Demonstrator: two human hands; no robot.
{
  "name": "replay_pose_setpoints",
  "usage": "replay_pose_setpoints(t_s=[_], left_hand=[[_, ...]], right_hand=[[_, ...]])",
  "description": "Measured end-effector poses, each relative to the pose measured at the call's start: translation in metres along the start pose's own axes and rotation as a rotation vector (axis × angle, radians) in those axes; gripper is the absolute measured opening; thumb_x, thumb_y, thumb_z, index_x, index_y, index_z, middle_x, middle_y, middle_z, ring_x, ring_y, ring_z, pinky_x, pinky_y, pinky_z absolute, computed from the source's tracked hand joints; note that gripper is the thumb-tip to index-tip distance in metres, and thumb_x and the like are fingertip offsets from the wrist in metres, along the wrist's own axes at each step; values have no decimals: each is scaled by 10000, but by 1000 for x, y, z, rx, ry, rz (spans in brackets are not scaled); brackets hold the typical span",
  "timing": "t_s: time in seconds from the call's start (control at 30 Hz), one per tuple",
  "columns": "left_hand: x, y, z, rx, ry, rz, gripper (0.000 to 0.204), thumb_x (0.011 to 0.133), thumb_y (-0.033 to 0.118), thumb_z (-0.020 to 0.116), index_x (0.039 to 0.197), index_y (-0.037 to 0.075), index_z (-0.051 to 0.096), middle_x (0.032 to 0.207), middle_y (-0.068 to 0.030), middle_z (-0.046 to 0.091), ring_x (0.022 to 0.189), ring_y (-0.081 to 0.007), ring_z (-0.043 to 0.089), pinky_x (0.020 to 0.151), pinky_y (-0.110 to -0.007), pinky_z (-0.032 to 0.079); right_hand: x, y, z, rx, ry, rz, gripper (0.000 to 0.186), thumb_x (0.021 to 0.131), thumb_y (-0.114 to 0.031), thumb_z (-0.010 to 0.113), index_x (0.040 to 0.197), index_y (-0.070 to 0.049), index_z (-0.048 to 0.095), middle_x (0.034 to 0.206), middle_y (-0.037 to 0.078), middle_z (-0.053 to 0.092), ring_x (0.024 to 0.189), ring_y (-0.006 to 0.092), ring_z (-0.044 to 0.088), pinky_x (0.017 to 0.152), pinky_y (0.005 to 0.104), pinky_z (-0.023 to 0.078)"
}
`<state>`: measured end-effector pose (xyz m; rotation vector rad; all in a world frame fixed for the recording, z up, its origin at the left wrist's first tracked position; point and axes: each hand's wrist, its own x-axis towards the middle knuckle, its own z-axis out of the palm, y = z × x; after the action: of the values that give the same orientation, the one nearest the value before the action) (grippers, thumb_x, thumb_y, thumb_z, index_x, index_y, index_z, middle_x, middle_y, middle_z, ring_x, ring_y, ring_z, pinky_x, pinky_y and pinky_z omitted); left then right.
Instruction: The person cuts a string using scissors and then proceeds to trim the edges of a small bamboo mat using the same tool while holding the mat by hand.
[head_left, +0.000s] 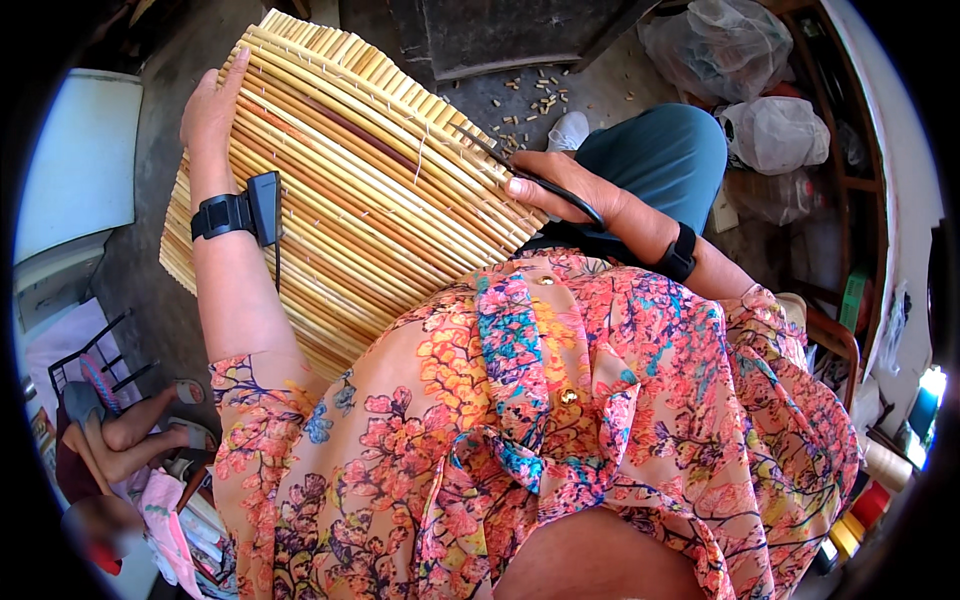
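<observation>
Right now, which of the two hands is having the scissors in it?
The right hand: the dark scissors are in its grip, while the left hand touches the left edge of the stick mat.

Dark grey floor (598, 88), short pale stick pieces (546, 101) scattered on it near a white shoe (569, 131).

Along the pale wall (893, 130) on the right I see brown wooden shelves (864, 184), with bright light (934, 384) glaring beyond. Opposite, a boxy white cabinet (78, 165) stands on the dull grey floor (165, 75).
</observation>
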<state>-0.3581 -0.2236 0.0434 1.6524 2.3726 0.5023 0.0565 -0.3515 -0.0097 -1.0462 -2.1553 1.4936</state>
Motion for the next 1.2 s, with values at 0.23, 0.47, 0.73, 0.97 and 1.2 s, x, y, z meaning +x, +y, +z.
replay_pose_setpoints(t_s=[0.23,0.47,0.73,0.97,1.2], left_hand=[[-5,9,-3,16,23,12,828,702,793,375,1056,74,585,1021,-167,624,997,-327,573,857,-422,409],[-7,9,-7,43,-2,11,812,716,781,374,1059,75,584,1019,-171,624,996,-330,572,848,-428,414],[-1,3,-1,-31,45,26,855,692,788,404,1132,71,560,1076,-162,610,1048,-315,553,885,-403,396],[0,-1,0,19,-9,6,807,699,785,390,1056,86,580,1032,-158,620,1003,-322,565,854,-411,403],[3,-10,0,8,9,13,796,704,787,377,1032,92,585,1012,-152,626,985,-316,574,832,-418,412]], right_hand=[[6,-3,-1,-113,23,-5,654,875,-563,409,857,75,551,775,262,580,772,365,595,674,400,454],[-1,-8,0,13,26,44,604,891,-517,422,891,62,597,746,242,597,732,331,606,662,385,459],[0,1,7,49,22,77,621,897,-527,395,887,60,596,751,243,599,740,333,611,669,383,460],[18,-2,3,-38,-29,-41,655,884,-561,380,894,73,544,820,274,576,800,371,585,696,406,445],[20,-4,13,24,36,-21,602,903,-508,400,866,66,578,741,233,592,726,330,598,659,377,451]])
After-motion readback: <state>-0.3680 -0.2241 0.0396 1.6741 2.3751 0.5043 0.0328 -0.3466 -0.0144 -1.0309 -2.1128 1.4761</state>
